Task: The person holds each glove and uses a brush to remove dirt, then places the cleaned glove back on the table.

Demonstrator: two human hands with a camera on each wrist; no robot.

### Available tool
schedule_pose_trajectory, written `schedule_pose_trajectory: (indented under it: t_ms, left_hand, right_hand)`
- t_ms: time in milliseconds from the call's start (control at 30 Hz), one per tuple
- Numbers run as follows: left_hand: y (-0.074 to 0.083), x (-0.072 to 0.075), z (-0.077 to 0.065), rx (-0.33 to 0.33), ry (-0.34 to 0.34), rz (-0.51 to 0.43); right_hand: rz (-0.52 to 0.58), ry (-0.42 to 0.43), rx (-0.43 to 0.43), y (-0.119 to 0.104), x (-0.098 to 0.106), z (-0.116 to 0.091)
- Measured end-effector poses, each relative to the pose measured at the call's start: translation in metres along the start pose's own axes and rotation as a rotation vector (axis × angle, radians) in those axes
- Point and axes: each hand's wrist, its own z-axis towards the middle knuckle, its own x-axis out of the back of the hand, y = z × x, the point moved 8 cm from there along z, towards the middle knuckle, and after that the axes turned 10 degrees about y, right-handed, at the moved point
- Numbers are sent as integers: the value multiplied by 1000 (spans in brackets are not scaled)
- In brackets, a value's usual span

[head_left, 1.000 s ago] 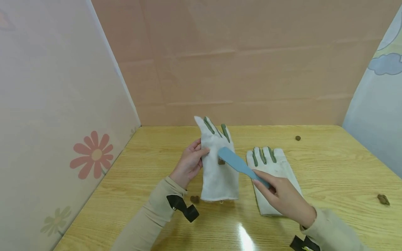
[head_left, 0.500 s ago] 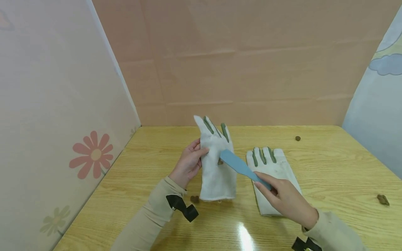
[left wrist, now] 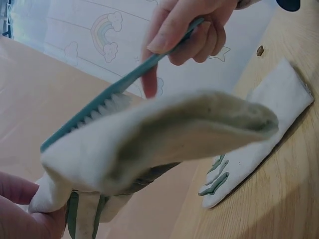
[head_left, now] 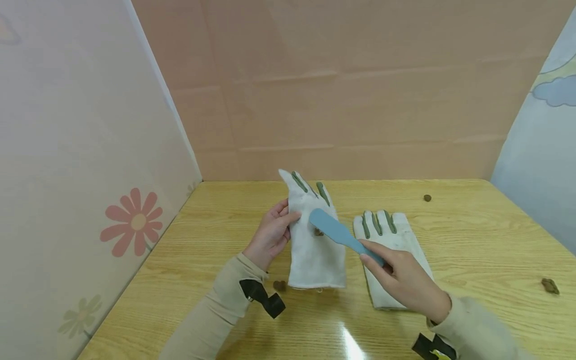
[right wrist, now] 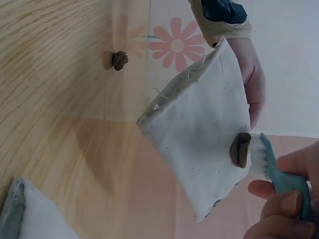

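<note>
My left hand [head_left: 270,235] pinches the edge of a white cloth glove [head_left: 317,262] with green strips between its fingers, holding it up off the table. In my right hand [head_left: 405,277] is a blue brush [head_left: 332,227], gripped by its handle. Its white bristles [right wrist: 258,155] face the glove, right beside a brown lump [right wrist: 241,150] on the cloth; whether they touch the lump I cannot tell. The left wrist view shows the glove's open cuff [left wrist: 199,114]. A second white glove [head_left: 399,240] lies flat on the table, partly behind my right hand.
The wooden table [head_left: 472,240] bears a few small brown lumps: one [head_left: 279,286] below the held glove, another [head_left: 427,198] near the back, a third [head_left: 550,286] at the right. A pinkish-brown backdrop [head_left: 351,100] rises behind, with printed walls at both sides.
The brush has shifted slightly right and down, then back left and up across the held glove. The glove's cuff has swung a little to the right. The second glove stays put.
</note>
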Motion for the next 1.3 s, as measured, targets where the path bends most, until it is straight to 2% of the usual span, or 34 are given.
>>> schedule_pose_trajectory:
  t_ms: [400,700,900,1033,1167,1300]
  left_hand:
    - [3,-3,0,-3,-19,-31]
    - [2,2,2,-6,10,-23]
    - [2,4,2,-3,18,-10]
    - [1,5,2,-21,7,-3]
    - [-3,5,4,-55,-44,-22]
    - [-2,3,2,-57,-46,-30]
  right_hand:
    - [-20,-30,-26,7,-2,-8]
    - [-29,-49,-51,12,-3,-13]
    - [10,34,-16,8,8,-7]
    - [19,91,-26,7,15,-2]
    - [21,47,-33,5,8,-1]
    - [17,-6,-42,5,0,-3]
